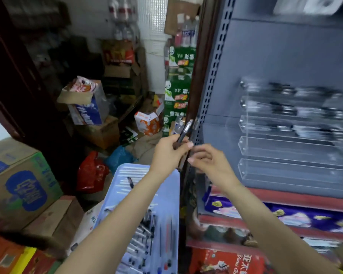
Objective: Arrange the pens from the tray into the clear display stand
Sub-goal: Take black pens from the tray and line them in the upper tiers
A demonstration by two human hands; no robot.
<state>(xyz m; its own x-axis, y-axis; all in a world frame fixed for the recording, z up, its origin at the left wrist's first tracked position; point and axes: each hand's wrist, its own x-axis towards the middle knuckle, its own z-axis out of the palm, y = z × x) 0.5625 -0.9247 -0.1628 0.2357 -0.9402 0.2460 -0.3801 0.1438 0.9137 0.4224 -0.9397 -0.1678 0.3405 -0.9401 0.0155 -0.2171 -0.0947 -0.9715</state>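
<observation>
progress: the clear display stand [293, 133] hangs on the grey shelf back panel [285, 56], to the right of both hands. its upper three tiers carry dark pens, though motion blur makes a count impossible; the lower two tiers look empty. the blue tray [166, 194], below and between the forearms, holds a good many pens [145, 234] in its near half and one stray pen [130, 182] further up. judgement: the job is partly done — roughly the top of the stand filled, the bottom tiers and most of the tray's stock left to deal with.

hands: the left hand [169, 153] has its fingers and thumb curled round a dark pen [183, 133], gripping the lower barrel; the silver end points up and to the right, toward the shelf upright. the pen is above the tray, well short of the stand. the right hand [208, 161] sits just beside the left, fingers loosely curled with the fingertips near the left thumb — it appears to hold nothing, though blur leaves contact with the pen uncertain.
</observation>
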